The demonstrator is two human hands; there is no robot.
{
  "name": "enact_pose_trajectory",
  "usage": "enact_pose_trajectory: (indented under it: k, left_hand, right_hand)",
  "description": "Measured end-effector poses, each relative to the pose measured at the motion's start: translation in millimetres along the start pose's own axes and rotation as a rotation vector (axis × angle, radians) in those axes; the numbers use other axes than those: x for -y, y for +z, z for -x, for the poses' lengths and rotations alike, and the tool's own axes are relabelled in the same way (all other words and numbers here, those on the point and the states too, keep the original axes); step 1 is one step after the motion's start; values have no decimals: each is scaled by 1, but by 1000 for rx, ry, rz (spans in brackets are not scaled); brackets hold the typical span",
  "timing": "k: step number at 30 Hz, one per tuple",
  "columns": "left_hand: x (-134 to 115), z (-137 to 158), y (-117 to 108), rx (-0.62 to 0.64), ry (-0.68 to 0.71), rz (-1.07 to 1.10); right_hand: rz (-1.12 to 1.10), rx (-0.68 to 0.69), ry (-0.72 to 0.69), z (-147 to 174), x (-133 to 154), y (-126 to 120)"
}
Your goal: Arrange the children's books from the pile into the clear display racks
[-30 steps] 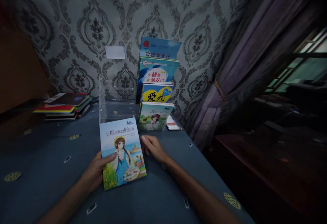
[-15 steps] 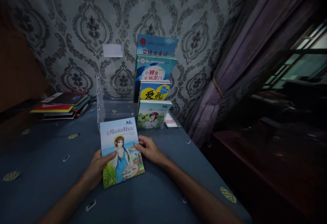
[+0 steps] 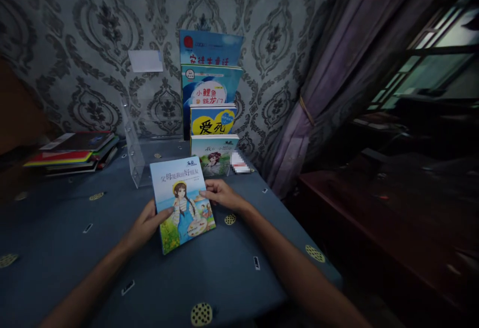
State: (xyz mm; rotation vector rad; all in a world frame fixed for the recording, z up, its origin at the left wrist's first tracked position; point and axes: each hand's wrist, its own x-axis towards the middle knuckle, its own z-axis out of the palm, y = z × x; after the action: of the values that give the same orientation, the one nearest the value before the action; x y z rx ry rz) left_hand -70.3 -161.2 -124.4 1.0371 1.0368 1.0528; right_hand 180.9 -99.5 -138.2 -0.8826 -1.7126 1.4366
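A paperback book (image 3: pixel 184 213) with a girl in a yellow hat on its cover is held tilted over the table, between my two hands. My left hand (image 3: pixel 148 221) grips its left edge, thumb on the front cover. On the right edge, my right hand (image 3: pixel 221 193) pinches it with the thumb in front; the fingers behind the book are hidden. Just beyond stands a clear acrylic display rack (image 3: pixel 131 143). Its right side holds a stepped row of books: a green one (image 3: pixel 215 156) in front, then a yellow-and-blue one (image 3: pixel 212 121), a teal one (image 3: pixel 211 83) and a blue one (image 3: pixel 211 48).
A stack of books (image 3: pixel 75 151) lies at the back left of the blue patterned tablecloth (image 3: pixel 112 268). A small white card (image 3: pixel 145 61) shows above the rack's left part. To the right are a tied purple curtain (image 3: pixel 288 133) and a dark red surface (image 3: pixel 359 223).
The view has shifted, so the rack and stacked books appear further left and higher. The book stays in both hands and appears slightly higher and closer to the rack's books.
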Motion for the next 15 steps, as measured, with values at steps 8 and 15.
enact_pose_trajectory:
  k: [8, 15]
  left_hand:
    - [-1, -17, 27, 162, 39, 34]
    - [-2, -27, 39, 197, 93, 68]
  right_hand:
    - [3, -57, -5, 23, 2, -26]
    - [19, -117, -38, 30, 6, -35]
